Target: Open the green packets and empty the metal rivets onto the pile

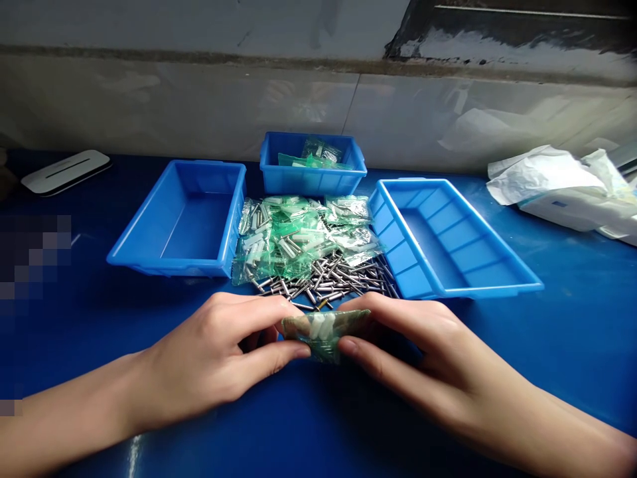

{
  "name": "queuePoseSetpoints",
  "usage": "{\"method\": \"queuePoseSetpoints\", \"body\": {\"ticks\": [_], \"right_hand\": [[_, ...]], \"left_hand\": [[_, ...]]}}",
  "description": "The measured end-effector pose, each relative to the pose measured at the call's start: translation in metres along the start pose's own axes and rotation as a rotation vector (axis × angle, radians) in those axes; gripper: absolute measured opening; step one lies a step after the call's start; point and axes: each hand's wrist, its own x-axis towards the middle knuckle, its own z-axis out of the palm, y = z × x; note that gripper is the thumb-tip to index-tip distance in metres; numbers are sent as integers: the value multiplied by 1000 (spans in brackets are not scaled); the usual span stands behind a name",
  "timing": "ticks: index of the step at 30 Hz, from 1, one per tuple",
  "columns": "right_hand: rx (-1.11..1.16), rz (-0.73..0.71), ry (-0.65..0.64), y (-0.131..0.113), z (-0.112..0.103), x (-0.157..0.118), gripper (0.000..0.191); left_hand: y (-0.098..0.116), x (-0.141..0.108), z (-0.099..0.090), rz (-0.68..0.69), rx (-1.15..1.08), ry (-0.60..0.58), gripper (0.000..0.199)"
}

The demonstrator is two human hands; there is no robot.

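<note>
A green-tinted clear plastic bag (324, 332) with white plugs inside is held between both hands near the front of the table. My left hand (233, 345) pinches its left side between thumb and fingers. On the opposite side, my right hand (418, 352) grips the bag the same way. Just beyond them lies a pile of loose metal screws (343, 277). Behind and partly over the screws rests a heap of filled green and clear bags (293, 239), holding white plugs and screws.
Blue bins stand left (172, 267) and right (480, 291) of the heap. A smaller blue bin (313, 180) behind holds several bags. A white device (67, 171) lies far left; crumpled white paper (547, 174) and a white package (572, 207) are at right, beside the wall.
</note>
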Motion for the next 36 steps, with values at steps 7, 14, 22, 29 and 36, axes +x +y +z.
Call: {"method": "queuePoseSetpoints", "body": {"ticks": [7,14,22,29,36], "right_hand": [[-13,-4,-9,1,1,0,12],[-25,-1,-15,1,1,0,11],[-55,-14,-19,-1,0,-2,11],[-70,-22,-23,1,2,2,14],[-100,-49,-6,3,2,-5,13]], "left_hand": [[1,1,-1,15,14,-7,14],[1,1,-1,9,15,-13,15],[0,-1,0,13,15,-27,13],[1,-1,-1,19,16,-30,12],[-1,-2,0,32,23,-28,12]]}}
